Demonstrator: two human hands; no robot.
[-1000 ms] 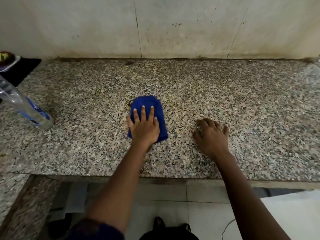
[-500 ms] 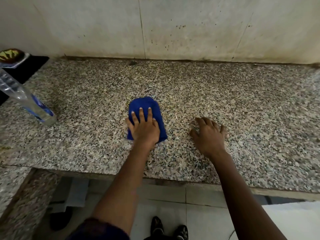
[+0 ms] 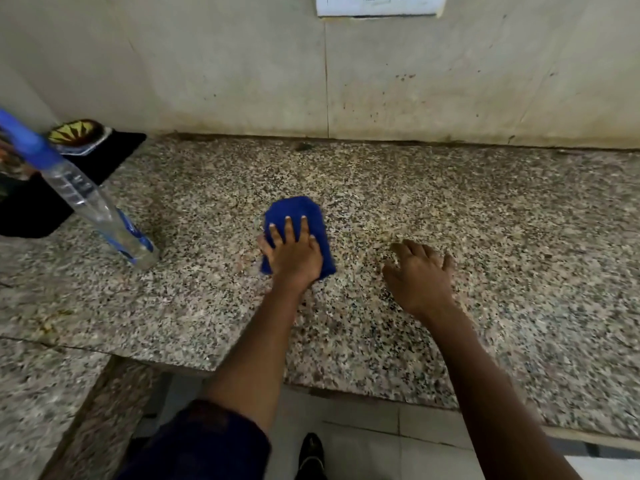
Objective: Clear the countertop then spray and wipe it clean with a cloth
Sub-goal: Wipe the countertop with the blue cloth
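A folded blue cloth (image 3: 300,210) lies on the speckled granite countertop (image 3: 433,209) near its middle. My left hand (image 3: 292,252) presses flat on the cloth, fingers spread over its near half. My right hand (image 3: 419,275) rests palm down on the bare counter to the right of the cloth, fingers apart and holding nothing. A clear spray bottle (image 3: 93,206) with a blue top stands at the left of the counter, well apart from both hands.
A black mat (image 3: 114,150) with a small patterned dish (image 3: 78,133) sits at the far left by the wall. The stained tiled wall (image 3: 415,81) backs the counter, with a switch plate (image 3: 379,3) above. A lower granite ledge (image 3: 38,393) lies at left. A shoe (image 3: 311,455) shows on the floor.
The view has tilted up and to the right, showing more wall and the bottle's top. Both hands and the cloth stay almost in place on the counter.
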